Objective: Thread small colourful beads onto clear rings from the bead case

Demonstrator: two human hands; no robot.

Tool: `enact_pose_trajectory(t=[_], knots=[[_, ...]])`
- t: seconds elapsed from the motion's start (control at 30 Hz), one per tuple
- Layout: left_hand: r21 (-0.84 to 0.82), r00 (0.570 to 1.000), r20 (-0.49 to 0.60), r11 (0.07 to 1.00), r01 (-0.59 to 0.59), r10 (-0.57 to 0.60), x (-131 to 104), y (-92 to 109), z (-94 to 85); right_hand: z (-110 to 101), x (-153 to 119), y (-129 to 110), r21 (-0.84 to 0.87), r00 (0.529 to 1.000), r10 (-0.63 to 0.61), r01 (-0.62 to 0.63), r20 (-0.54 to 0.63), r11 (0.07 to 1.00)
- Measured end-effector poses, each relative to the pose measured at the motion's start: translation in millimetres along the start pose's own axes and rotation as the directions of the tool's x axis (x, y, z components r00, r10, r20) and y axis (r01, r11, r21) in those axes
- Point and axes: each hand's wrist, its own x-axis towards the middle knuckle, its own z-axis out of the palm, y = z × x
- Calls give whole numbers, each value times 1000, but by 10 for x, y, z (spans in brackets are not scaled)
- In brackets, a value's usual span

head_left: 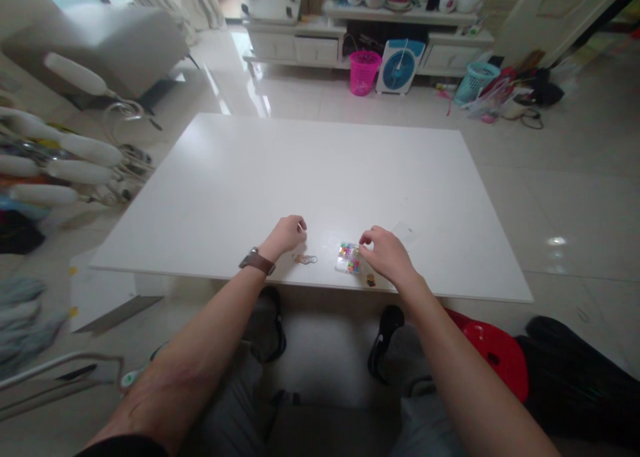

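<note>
My left hand point(289, 234), with a brown-strapped watch on its wrist, is held just above the white table point(300, 164). Its fingers are curled inward, and anything between them is too small to make out. Below it lies a small bunch of metal rings point(306, 259). To the right sits a small clear compartment box point(341, 265) with colourful beads in it. My right hand point(384, 249) is at the box's right edge, fingers bent toward the thumb; what they hold, if anything, I cannot tell. A small yellow and dark figure point(371, 280) lies near the table's front edge.
A clear plastic piece point(404, 234) lies beyond my right hand. Under the table's right front stands a red stool point(493, 354). Across the floor are a pink basket point(364, 74), a blue fan point(400, 67) and a low cabinet point(315, 49).
</note>
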Motion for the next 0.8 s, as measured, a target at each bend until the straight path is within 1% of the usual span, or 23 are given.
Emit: enact_pose_trajectory(t=[0.03,0.07,0.1,0.17,0.23,0.27,0.33,0.4,0.43,0.47,0.63,0.8], knots=[[-147,1000,6,989,16,-16,5,32,-35,0,2,4,9,1000,-1,1,-7,1000],[-304,999,24,952,29,-23,6,72,-62,5,5,6,22,1000,-3,3,-15,1000],[-456,999,46,889,36,-17,5,119,-78,13,12,6,47,1000,-5,6,-23,999],[-693,996,88,720,47,20,-7,228,-79,41,32,-8,146,999,-4,10,-40,989],[-829,991,116,557,58,69,-25,345,-48,83,62,-44,326,998,21,0,-62,945],[-867,987,128,493,63,98,-35,401,-28,106,77,-70,440,997,46,-12,-67,898],[-908,977,143,413,66,158,-54,498,14,150,106,-130,665,994,98,-40,-50,746],[-918,972,130,394,42,198,-69,569,51,183,126,-190,812,992,123,-59,-16,580],[-915,972,112,403,21,204,-75,594,68,193,133,-214,847,992,128,-63,-6,527],[-909,974,93,418,-1,206,-79,612,84,202,138,-232,863,991,136,-63,-6,500],[-866,982,31,495,-66,186,-74,610,148,229,154,-246,866,976,213,-74,-38,495],[-844,981,-2,526,-104,192,-76,586,171,248,159,-250,884,973,219,-43,-68,466]])
